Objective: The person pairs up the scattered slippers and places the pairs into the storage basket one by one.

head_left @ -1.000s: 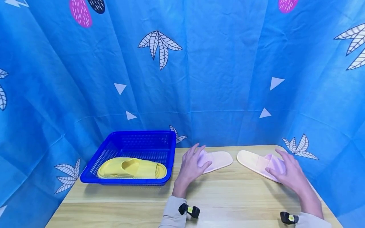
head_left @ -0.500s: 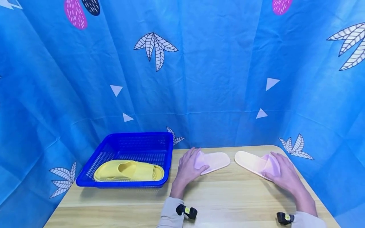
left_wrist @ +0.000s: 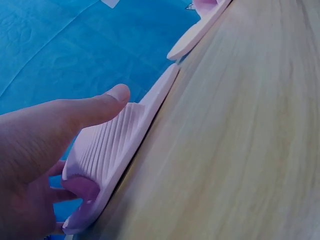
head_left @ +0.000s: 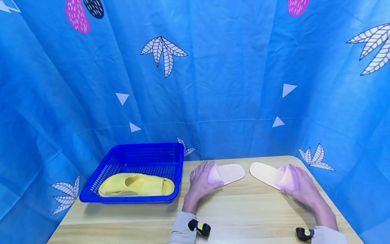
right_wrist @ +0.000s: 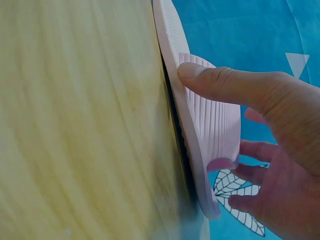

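Two pale pink slippers lie on the wooden table with their soles' heel ends pointing at each other. My left hand (head_left: 199, 183) spans the ribbed strap of the left slipper (head_left: 230, 173), thumb on the near side and fingers on the far side. The left wrist view shows that thumb over the ribbed strap (left_wrist: 107, 145), with the fingers partly hidden behind it. My right hand (head_left: 304, 188) holds the right slipper (head_left: 266, 173) by its strap end. In the right wrist view the thumb touches the sole's edge and the fingers reach round the strap (right_wrist: 215, 120).
A blue perforated basket (head_left: 86, 195) stands on the left of the table (head_left: 237, 217). One or more yellow slippers (head_left: 122, 184) lie in it. A blue patterned curtain (head_left: 228, 84) hangs behind the table and along both sides.
Both hands have closed in on the slippers, their thumbs coming down against the near sides. The whole head view has shifted slightly. The basket stays put.
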{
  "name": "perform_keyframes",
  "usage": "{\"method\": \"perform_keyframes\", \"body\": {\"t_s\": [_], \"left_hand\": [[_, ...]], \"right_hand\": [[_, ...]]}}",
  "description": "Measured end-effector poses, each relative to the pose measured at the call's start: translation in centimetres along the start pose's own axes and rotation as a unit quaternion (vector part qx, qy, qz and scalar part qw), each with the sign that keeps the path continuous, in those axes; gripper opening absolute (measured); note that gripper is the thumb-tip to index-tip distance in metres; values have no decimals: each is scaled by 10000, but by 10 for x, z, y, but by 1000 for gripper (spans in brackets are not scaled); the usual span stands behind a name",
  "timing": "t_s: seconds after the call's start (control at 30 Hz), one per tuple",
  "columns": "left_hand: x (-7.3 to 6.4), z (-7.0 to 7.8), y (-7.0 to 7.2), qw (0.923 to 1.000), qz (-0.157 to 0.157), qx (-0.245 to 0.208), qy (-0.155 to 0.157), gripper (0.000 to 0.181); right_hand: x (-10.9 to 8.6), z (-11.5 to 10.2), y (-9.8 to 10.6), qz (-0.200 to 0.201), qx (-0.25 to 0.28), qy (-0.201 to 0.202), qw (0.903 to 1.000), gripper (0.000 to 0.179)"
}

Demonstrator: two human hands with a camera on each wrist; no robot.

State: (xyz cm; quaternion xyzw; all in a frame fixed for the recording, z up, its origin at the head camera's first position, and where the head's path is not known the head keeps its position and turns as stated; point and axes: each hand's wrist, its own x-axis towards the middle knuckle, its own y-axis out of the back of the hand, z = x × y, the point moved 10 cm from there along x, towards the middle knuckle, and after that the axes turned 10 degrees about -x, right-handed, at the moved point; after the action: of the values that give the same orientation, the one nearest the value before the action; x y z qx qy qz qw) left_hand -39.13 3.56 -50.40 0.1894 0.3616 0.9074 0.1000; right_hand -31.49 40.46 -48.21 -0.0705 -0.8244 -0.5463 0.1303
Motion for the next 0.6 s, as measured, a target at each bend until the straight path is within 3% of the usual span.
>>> {"method": "perform_keyframes", "body": {"t_s": [0.43,0.6], "left_hand": [[-3,-12,-6,9986,-261,-17,450,115],[-2,-12,-5,9987,-226,45,461,112]], "right_hand": [[3,0,-9,-565,-252,-263,9977,123],[3,-2,-12,-708,-270,-326,9966,126]]}}
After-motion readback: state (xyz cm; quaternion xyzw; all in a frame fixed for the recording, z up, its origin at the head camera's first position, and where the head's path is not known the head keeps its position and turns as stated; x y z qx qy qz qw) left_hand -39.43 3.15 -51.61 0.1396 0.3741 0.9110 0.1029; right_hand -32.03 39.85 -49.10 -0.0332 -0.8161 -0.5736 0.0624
